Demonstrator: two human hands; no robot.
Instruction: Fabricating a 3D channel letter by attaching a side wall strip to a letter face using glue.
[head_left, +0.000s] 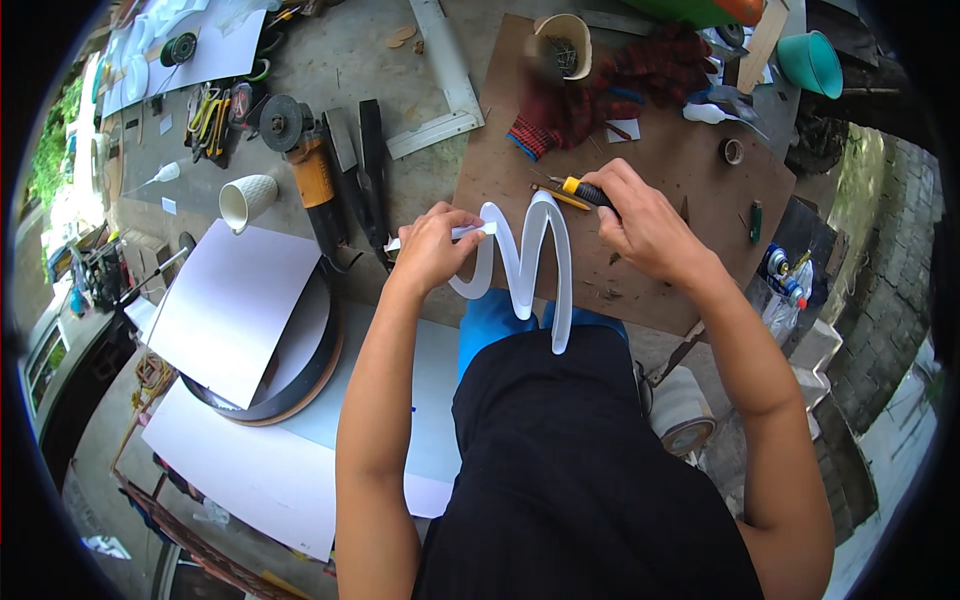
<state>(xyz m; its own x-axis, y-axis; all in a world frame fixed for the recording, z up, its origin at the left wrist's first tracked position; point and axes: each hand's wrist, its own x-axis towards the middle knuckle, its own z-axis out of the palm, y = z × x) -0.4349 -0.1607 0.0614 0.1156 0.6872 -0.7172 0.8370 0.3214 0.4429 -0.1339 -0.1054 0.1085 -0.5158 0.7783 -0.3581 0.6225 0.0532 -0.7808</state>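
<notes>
Between my two hands, over the near edge of the brown board (735, 195), is the white looped strip form (564, 280), its right leg extending toward my black shirt (580, 450). My left hand (435, 245) is at the form's left end, thumb and fingers pinched on a white part of it. My right hand (645, 220) is beside the upper right bend, fingers wrapped around a yellow-and-black-handled tool (587, 191), its thin tip pointing left. Red-and-black gloves (548, 112) lie farther away, beyond both hands.
</notes>
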